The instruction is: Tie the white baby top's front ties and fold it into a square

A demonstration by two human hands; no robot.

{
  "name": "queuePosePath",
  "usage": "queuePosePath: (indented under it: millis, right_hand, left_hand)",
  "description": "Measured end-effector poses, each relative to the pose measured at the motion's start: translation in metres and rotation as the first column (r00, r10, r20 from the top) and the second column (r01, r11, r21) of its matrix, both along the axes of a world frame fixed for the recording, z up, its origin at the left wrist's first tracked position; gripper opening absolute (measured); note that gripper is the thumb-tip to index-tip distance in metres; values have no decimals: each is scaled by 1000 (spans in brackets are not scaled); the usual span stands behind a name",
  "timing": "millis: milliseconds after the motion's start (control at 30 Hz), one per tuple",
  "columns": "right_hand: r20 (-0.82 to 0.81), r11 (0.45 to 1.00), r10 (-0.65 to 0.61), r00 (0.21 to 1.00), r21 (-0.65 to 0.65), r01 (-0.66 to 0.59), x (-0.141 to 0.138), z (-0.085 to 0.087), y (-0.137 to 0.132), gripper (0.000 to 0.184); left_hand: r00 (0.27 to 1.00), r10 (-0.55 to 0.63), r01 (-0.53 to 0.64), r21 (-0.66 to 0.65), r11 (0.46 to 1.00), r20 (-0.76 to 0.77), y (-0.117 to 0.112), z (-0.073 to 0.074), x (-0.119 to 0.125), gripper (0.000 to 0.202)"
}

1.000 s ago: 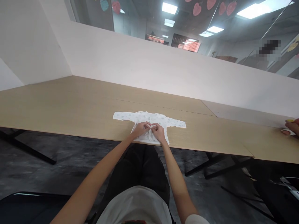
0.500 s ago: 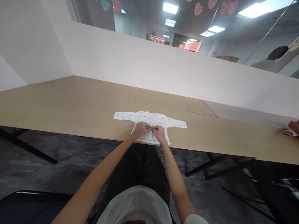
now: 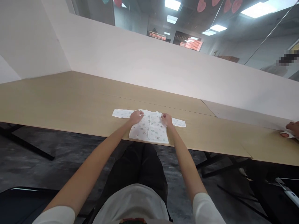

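A white baby garment (image 3: 149, 130) with a small green and brown print lies spread on the wooden table, its sleeves stretched out sideways and its front panels overlapping down the middle. My left hand (image 3: 136, 117) rests on the garment's shoulder to the left of the neck. My right hand (image 3: 166, 119) rests on the opposite shoulder. Neither hand appears to grip the cloth. At the far right edge, a co-worker's hand (image 3: 291, 129) touches a piece of white cloth (image 3: 287, 134).
The long light-wood table (image 3: 70, 93) has a seam across it and backs onto a white partition (image 3: 149, 62). A black chair back (image 3: 25, 202) sits at lower left. Black table legs stand below, and a white cable (image 3: 286, 186) lies at lower right.
My hands have moved apart from the garment's centre front out to its shoulders. The front panels now show uncovered, and my white sleeves have come into view.
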State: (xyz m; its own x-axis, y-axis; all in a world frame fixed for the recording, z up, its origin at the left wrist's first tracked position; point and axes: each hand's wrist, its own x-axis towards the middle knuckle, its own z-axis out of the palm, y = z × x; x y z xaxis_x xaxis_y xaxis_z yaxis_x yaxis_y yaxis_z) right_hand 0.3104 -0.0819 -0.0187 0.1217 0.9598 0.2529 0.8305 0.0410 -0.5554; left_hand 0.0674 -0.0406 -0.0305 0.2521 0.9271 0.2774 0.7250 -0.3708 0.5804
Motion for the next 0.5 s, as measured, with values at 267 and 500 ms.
queuePosePath:
  millis: [267,500]
  right_hand:
    - [518,953,12,855,-264,146,22,8,24,26]
    - [753,997,3,658,-50,53,38,63,35,43]
  left_hand:
    - [903,152,-165,2,986,-401,24,-4,-60,46]
    - [904,191,-210,-9,978,-382,47,47,-65,40]
